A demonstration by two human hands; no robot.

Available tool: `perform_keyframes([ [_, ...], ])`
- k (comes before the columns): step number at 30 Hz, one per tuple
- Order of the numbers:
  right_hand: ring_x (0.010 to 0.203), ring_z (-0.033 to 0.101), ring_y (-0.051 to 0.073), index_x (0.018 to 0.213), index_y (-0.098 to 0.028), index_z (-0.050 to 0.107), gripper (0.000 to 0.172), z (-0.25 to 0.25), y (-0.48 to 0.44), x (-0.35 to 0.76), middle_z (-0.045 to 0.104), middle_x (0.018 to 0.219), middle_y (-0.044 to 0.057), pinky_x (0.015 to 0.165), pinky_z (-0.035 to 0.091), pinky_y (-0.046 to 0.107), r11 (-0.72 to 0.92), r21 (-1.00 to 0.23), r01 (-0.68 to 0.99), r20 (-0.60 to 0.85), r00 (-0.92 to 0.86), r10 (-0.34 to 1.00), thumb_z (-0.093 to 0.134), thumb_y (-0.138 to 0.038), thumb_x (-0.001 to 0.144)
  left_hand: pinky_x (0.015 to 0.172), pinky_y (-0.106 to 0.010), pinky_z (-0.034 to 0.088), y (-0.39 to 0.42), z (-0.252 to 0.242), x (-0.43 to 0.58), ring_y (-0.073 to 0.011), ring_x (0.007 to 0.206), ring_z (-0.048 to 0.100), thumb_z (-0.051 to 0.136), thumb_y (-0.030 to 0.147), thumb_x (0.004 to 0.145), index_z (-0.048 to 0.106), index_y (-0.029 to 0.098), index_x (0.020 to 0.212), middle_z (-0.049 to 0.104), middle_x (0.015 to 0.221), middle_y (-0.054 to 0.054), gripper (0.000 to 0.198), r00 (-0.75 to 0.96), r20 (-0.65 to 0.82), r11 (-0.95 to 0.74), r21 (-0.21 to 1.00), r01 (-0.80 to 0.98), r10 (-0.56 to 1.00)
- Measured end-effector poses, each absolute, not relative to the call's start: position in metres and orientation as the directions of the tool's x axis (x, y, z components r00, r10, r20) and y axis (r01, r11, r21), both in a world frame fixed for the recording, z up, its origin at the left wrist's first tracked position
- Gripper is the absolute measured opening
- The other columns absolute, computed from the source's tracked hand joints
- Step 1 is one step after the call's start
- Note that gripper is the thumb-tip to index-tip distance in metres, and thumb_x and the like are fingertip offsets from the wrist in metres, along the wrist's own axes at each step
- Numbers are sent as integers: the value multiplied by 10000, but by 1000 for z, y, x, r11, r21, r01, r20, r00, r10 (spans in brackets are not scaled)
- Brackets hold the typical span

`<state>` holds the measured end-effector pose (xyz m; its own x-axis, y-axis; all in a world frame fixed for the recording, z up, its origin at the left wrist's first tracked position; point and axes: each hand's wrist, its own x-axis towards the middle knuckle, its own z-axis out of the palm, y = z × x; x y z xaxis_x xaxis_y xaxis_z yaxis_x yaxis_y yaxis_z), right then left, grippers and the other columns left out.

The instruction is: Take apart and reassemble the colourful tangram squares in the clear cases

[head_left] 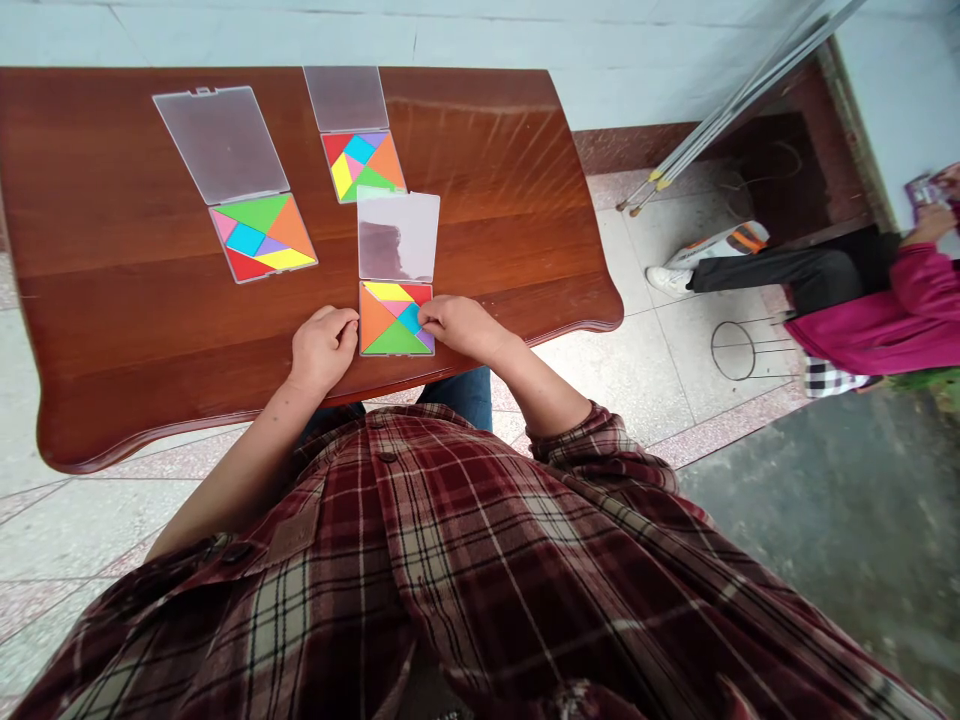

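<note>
Now your left grip [324,350] curls loosely against the edge of the nearest tangram tray [397,354], as if steadying it, while your right grip [459,328] pinches at the blue piece [409,319]. That tray lies between both hands on the table [480,150], its clear lid [398,235] opened away, leaving the pieces reachable.

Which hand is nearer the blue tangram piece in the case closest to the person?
Right. The right hand has its fingertips at the blue piece; the left hand is farther off, at the left edge of the case.
</note>
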<state>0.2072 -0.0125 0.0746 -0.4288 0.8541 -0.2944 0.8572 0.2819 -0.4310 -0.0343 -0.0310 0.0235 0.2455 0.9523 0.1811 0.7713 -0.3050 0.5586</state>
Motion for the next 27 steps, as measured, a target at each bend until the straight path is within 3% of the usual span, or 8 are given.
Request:
perform_keyframes([
  [8, 893, 554, 170, 938, -169, 678, 224, 77, -7, 222, 645, 962, 58, 811, 378, 287, 204, -455, 867, -193, -319, 928, 458, -137, 912, 717, -283, 432, -31, 25, -34, -178, 811, 594, 463, 240, 889, 691, 205, 911, 665, 837, -36, 232, 243, 181, -303, 563, 769, 953],
  [19, 838, 556, 178, 929, -184, 722, 231, 75, -27, 215, 631, 906, 64, 775, 375, 285, 266, -395, 880, -304, -398, 866, 494, -148, 915, 726, -288, 436, -31, 25, -34, -186, 827, 600, 469, 230, 887, 685, 211, 913, 660, 838, -38, 218, 242, 163, -292, 559, 776, 956],
  [27, 914, 601, 204, 922, -189, 703, 213, 58, -24, 239, 680, 931, 58, 857, 434, 314, 177, -541, 823, -53, -243, 969, 494, -165, 890, 748, -290, 449, -32, 27, -35, -189, 850, 610, 458, 245, 891, 688, 210, 936, 671, 870, -43, 237, 239, 147, -280, 550, 787, 960],
])
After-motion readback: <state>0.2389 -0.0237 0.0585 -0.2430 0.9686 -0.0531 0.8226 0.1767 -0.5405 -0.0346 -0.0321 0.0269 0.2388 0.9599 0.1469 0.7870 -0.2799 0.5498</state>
